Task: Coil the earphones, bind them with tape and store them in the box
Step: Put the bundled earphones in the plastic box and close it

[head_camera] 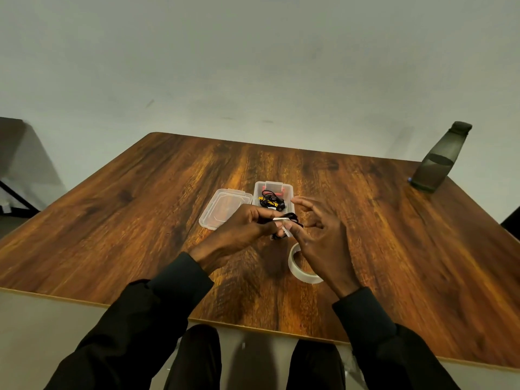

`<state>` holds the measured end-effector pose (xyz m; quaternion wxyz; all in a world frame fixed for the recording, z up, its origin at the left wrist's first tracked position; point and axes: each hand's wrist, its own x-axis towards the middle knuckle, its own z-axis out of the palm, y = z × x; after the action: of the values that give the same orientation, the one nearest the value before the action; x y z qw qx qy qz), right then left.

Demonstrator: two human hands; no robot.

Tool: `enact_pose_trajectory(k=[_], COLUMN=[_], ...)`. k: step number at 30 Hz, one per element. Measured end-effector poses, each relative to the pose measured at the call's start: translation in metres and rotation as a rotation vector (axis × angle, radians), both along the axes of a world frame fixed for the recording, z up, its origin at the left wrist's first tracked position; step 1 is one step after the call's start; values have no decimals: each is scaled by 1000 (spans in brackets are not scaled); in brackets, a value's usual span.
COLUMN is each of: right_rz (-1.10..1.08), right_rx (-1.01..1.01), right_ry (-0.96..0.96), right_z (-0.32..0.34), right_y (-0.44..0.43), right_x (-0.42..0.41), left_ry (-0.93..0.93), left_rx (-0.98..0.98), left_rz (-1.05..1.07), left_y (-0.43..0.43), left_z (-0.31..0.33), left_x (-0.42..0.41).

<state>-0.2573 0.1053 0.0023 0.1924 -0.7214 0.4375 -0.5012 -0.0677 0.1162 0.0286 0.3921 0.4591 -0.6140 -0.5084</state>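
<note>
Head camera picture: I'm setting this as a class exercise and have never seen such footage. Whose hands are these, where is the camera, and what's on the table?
There is no machine here. A person wears one camera on the head, looking down at their own two hands. The left hand grips a coiled bundle of black earphones. The right hand seems to pinch a white strip of tape onto it. On the wooden table are a tape roll, an open clear box already holding other earphones, its lid beside it, and a dark bottle at the far right corner.
</note>
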Motion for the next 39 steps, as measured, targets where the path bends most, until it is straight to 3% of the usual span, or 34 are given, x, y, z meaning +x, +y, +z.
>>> enact_pose_trajectory(k=[5,15,25,29,39], right_rz=[136,142,168,157,172], right_rx=[110,129,139,152,211], right_ry=[55,30,-24,-24,8], right_z=[4,0,8,8,22], right_y=[-3,-7,-4,-5,-5], right_x=[-8,-11,-11,-11,-7], left_ry=[-167,-355,-422,-731,-338], left_rx=[-129,-292,-490,-714,-698], left_rz=[-17,115,177,298,514], left_y=[-3,-3,5,11,13], left_z=[5,2,-2,-16,-29], left_x=[8,2,-3,-9,-16])
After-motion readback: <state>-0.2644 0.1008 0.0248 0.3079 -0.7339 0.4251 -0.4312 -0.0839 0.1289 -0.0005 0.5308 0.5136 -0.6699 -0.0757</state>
